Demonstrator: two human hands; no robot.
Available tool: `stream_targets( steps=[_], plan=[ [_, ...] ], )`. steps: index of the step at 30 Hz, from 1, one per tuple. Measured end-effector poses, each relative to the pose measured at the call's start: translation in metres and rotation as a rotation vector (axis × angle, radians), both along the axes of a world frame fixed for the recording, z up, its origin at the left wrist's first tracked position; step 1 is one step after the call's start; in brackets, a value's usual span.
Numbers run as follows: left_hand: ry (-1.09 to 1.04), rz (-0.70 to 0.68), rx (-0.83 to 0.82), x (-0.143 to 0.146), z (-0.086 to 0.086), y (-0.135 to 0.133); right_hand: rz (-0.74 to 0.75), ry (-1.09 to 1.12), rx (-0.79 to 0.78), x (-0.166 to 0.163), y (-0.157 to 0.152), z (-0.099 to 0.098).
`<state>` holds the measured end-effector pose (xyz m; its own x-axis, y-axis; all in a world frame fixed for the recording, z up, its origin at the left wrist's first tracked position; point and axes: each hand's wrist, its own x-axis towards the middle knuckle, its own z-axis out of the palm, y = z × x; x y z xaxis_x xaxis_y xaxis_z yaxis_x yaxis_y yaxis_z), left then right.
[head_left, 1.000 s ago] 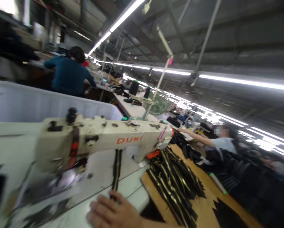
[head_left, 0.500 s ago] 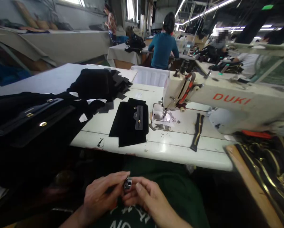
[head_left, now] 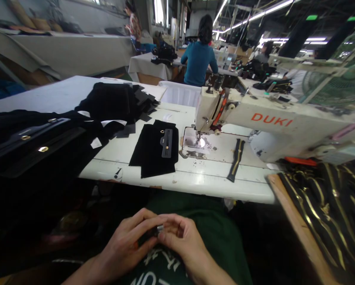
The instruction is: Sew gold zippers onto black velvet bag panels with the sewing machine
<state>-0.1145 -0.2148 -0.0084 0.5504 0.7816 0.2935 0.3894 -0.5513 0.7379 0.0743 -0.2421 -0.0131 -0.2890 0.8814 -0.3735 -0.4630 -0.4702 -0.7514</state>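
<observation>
Over my lap, below the table edge, my left hand (head_left: pixel 130 241) and my right hand (head_left: pixel 181 239) meet, fingers pinched together on a small shiny metal piece (head_left: pixel 160 228). On the white sewing table (head_left: pixel 195 180) in front of me lies a black fabric piece (head_left: pixel 153 148) with a grey zip tab on it, left of the needle plate. A cream DUKI sewing machine (head_left: pixel 272 126) stands to the right. A black and gold zipper (head_left: pixel 236 158) lies under its arm.
A heap of black fabric with gold snaps (head_left: pixel 46 138) covers the table's left. Black and gold zippers (head_left: pixel 328 198) lie piled on a wooden board at right. A white bin (head_left: pixel 180 93) stands behind the table. A person in a teal top (head_left: pixel 199 59) sits farther back.
My view swung left from the machine's right end to the table front. My right hand left the table; both hands now meet over my lap, pinching a small metal piece more closely.
</observation>
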Motion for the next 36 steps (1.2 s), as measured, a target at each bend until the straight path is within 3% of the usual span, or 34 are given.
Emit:
stream_targets(
  steps=[6,11,14,19,27,36],
  plan=[
    [-0.09,0.264,0.037,0.011,-0.001,-0.014,-0.033,-0.036,0.078,0.006,0.003,0.004],
    [-0.168,0.348,-0.143,0.014,0.002,-0.016,-0.127,-0.217,0.23,0.012,0.002,-0.003],
    [-0.217,0.398,-0.272,0.014,0.005,-0.014,-0.169,-0.181,0.246,0.016,0.003,-0.005],
    [-0.286,0.358,-0.485,0.02,0.009,-0.018,-0.118,-0.111,0.286,0.019,0.005,-0.001],
    [-0.708,0.288,-1.162,0.034,0.008,-0.018,-0.128,0.35,0.139,0.019,0.006,0.003],
    [-0.821,0.012,-1.389,0.069,0.019,-0.007,-0.223,0.178,0.194,0.05,-0.006,0.016]
  ],
)
